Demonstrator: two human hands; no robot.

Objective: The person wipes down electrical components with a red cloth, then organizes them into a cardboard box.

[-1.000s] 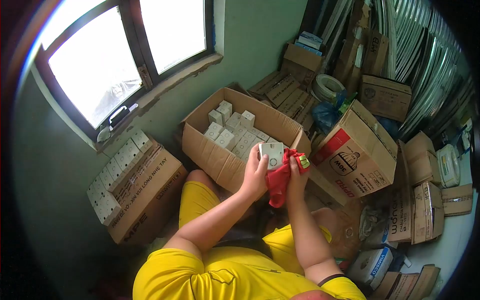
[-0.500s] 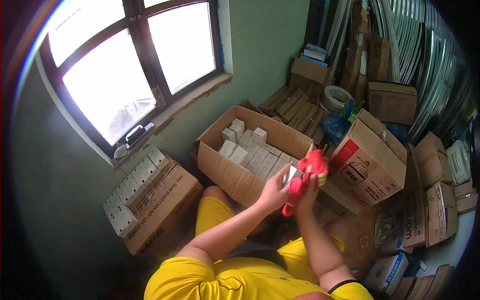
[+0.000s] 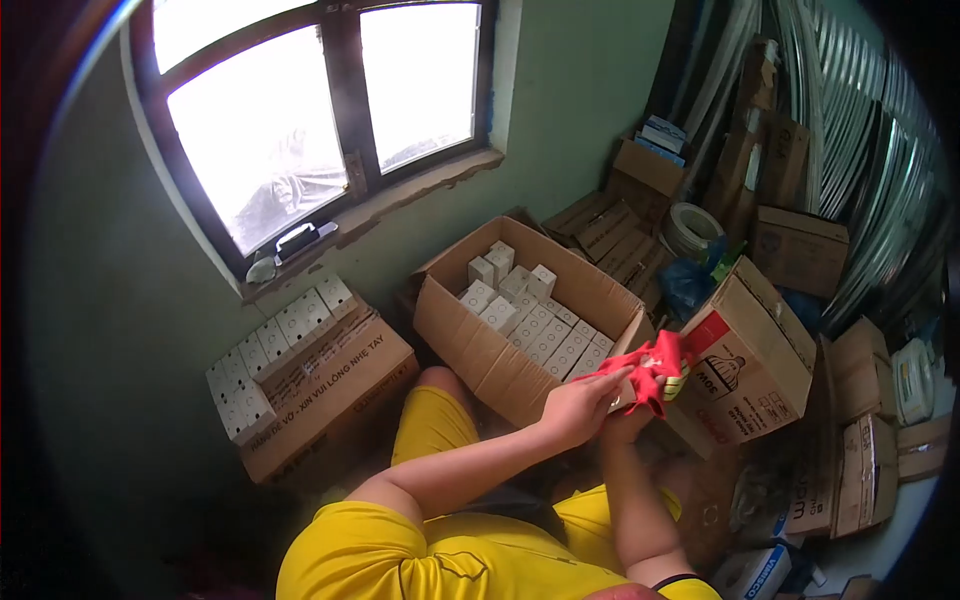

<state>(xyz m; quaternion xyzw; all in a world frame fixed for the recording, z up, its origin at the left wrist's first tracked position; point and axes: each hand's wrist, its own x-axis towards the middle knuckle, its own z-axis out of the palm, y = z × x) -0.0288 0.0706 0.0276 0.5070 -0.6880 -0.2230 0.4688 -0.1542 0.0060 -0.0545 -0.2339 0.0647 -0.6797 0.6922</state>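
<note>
My left hand (image 3: 578,405) grips a small white square box (image 3: 623,399), of which only an edge shows under a red cloth (image 3: 650,368). The cloth is draped over the box and has a yellow-green trim at its right end. My right hand (image 3: 622,426) is just below and behind the left hand, mostly hidden, and holds the cloth against the box. Both hands hover over the near right corner of an open cardboard carton (image 3: 478,348) filled with several similar white boxes (image 3: 530,318).
A closed carton (image 3: 330,385) at the left carries rows of white boxes (image 3: 262,352) on top. A carton with a bulb print (image 3: 745,372) stands at the right. Stacked cartons, a white cable coil (image 3: 694,226) and a blue bag (image 3: 688,285) crowd the back right. The window (image 3: 320,120) is behind.
The white box has been turned from facing me to nearly edge-on, and the red cloth now lies over its top. Both hands have moved right and down in view as the camera shifted.
</note>
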